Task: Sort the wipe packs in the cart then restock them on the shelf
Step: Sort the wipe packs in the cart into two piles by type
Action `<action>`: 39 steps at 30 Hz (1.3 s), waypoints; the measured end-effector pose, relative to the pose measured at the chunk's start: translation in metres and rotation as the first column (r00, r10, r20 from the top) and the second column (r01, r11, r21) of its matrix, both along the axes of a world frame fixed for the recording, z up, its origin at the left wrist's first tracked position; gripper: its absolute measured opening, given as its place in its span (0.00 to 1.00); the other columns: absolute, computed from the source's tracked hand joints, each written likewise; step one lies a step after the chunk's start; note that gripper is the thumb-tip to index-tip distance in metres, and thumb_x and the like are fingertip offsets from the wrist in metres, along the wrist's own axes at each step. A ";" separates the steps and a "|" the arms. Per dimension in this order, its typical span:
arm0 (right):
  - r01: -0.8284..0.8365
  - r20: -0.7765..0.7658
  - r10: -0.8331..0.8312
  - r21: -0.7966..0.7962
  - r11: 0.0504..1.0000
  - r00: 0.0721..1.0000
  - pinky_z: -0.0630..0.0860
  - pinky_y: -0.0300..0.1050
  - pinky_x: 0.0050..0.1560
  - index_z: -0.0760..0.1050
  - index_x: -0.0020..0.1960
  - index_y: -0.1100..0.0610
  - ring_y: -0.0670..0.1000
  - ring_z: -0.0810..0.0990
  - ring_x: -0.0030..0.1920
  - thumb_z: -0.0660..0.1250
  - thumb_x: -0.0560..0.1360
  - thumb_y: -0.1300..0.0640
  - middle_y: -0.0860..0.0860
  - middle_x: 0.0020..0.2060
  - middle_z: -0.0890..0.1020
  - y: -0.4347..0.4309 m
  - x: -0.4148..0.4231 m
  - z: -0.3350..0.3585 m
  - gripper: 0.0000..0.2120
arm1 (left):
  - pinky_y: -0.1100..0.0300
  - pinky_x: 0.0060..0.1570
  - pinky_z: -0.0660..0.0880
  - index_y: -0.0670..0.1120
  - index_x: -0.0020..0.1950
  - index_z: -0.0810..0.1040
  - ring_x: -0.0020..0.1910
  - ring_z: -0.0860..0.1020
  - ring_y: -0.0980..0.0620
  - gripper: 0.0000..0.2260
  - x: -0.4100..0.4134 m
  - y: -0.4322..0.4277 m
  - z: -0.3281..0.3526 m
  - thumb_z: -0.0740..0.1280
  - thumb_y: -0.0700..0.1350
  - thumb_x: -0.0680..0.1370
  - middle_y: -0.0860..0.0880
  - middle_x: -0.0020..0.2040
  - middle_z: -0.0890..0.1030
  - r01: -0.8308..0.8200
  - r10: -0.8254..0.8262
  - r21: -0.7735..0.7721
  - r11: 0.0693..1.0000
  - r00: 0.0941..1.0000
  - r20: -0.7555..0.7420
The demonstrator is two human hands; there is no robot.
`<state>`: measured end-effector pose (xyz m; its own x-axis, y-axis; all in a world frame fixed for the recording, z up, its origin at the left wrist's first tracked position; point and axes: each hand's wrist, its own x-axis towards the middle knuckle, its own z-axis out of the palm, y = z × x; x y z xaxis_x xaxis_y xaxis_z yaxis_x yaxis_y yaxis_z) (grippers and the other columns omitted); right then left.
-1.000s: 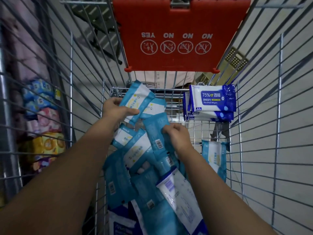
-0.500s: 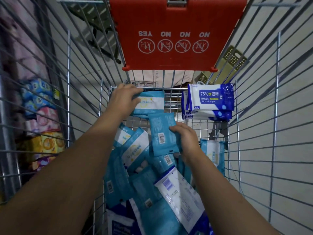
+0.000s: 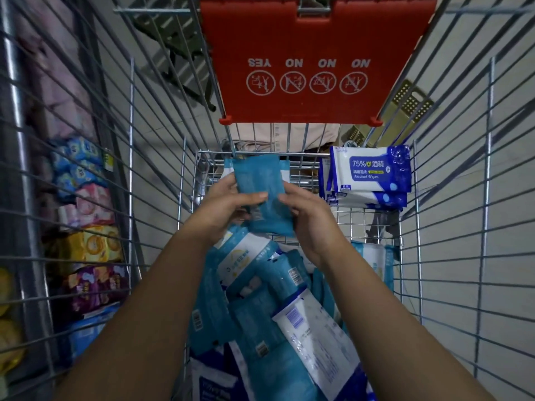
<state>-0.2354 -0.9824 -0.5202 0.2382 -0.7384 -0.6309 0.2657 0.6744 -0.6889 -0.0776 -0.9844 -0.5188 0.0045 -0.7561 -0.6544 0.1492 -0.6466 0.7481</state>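
Red seat flap (image 3: 312,39) w/ upside-down icons; gold perforated panel (image 3: 411,102) behind.

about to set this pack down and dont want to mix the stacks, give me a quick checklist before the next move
1. Pack gripped on both sides by left hand and right hand: ok.
2. Pack lifted free of the pile: ok.
3. Far stack of matching teal packs tidy enough to take another: cannot tell, the pack hides most of it.
4. Alcohol wipes stacked apart at the far right: ok.
5. Pack's label facing the same way as the stack's: cannot tell, it is blurred.
6. Pile fully sorted: not ok, many packs lie mixed.
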 end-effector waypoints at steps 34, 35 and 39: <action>-0.565 -0.696 0.446 0.070 0.822 0.562 0.72 0.50 0.63 0.71 0.66 0.58 0.55 0.74 0.62 0.75 0.69 0.51 0.54 0.62 0.75 0.035 0.022 -0.049 0.29 | 0.53 0.65 0.66 0.43 0.69 0.67 0.66 0.67 0.42 0.35 0.027 0.044 -0.052 0.73 0.56 0.68 0.42 0.65 0.70 0.405 -0.440 0.271 0.873 0.417 0.795; -0.676 -0.738 0.512 0.104 0.729 0.440 0.71 0.49 0.64 0.72 0.65 0.57 0.56 0.73 0.63 0.75 0.68 0.48 0.55 0.63 0.73 0.040 0.024 -0.049 0.29 | 0.52 0.68 0.63 0.45 0.72 0.64 0.70 0.63 0.41 0.41 0.028 0.046 -0.050 0.74 0.58 0.65 0.41 0.69 0.66 0.483 -0.553 0.357 0.799 0.359 0.752; -0.759 -0.828 0.481 0.110 0.641 0.287 0.64 0.48 0.67 0.72 0.66 0.53 0.56 0.67 0.67 0.72 0.70 0.45 0.55 0.65 0.69 0.041 0.024 -0.042 0.27 | 0.50 0.65 0.68 0.52 0.73 0.62 0.70 0.61 0.43 0.48 0.032 0.037 -0.032 0.81 0.51 0.58 0.44 0.71 0.59 0.563 -0.728 0.503 0.656 0.298 0.617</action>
